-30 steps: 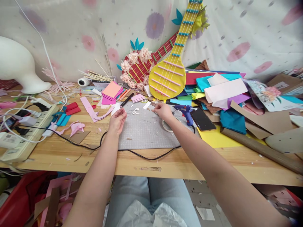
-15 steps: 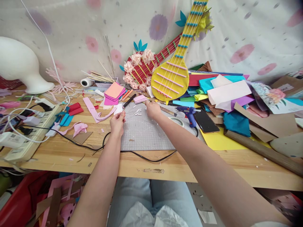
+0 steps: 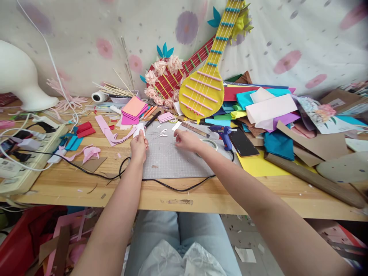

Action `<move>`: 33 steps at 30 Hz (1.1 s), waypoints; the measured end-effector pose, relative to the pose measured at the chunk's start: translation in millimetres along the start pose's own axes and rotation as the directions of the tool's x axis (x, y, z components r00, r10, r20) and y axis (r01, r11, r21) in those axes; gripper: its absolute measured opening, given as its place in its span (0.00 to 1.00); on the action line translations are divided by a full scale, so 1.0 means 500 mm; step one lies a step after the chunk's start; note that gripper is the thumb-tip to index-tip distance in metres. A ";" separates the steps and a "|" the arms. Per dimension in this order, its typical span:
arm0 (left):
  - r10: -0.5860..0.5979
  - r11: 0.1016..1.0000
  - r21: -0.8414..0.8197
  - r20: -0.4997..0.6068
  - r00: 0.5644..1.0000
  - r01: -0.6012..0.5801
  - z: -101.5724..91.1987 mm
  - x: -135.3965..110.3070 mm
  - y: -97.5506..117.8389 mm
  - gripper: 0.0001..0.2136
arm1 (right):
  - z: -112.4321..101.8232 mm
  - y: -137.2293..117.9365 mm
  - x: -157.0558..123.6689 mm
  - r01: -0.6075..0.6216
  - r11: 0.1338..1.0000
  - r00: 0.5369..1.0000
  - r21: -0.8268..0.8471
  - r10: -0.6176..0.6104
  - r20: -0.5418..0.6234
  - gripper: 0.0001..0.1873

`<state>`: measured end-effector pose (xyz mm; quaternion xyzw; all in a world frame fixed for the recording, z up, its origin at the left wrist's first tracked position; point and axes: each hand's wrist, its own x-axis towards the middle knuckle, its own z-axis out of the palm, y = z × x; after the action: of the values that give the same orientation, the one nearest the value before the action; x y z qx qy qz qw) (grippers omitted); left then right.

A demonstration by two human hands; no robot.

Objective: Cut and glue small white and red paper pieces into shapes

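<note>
Just beyond the right hand (image 3: 186, 140), white paper (image 3: 176, 125)

a white sheet (image 3: 276, 27) (flowered pink and purple) hangs behind a wooden table (image 3: 218, 201).

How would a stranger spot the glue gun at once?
Find the big yellow stringed instrument leaning at the back, then the grey mat below it. At the mat's upper right is the glue gun, just left of the black phone; its blue pistol shape sets it apart.
</note>
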<state>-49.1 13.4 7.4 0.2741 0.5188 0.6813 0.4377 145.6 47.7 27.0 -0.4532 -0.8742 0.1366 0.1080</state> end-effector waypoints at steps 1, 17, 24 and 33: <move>-0.006 1.000 0.004 0.008 1.000 0.006 0.000 -0.002 0.000 0.20 | 0.005 -0.013 -0.004 0.035 0.996 0.999 -0.082 -0.034 0.012 0.18; 0.195 0.975 0.089 0.116 0.974 -0.205 0.001 0.000 -0.026 0.04 | -0.032 -0.081 0.033 -0.044 0.897 0.948 -0.440 0.176 0.265 0.19; 0.195 0.963 0.151 0.170 0.966 -0.221 0.001 -0.004 -0.033 0.04 | -0.024 -0.094 0.028 0.070 0.867 0.932 -0.493 0.119 0.343 0.15; 0.219 0.932 0.241 0.220 0.951 -0.270 0.005 -0.014 -0.031 0.09 | -0.027 -0.021 0.012 0.029 0.922 0.977 -0.387 0.055 0.204 0.16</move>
<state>-39.0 9.8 -5.9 0.4572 0.5238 0.6247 0.3554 138.6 49.0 43.8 -0.4542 -0.8874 0.0090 -0.0782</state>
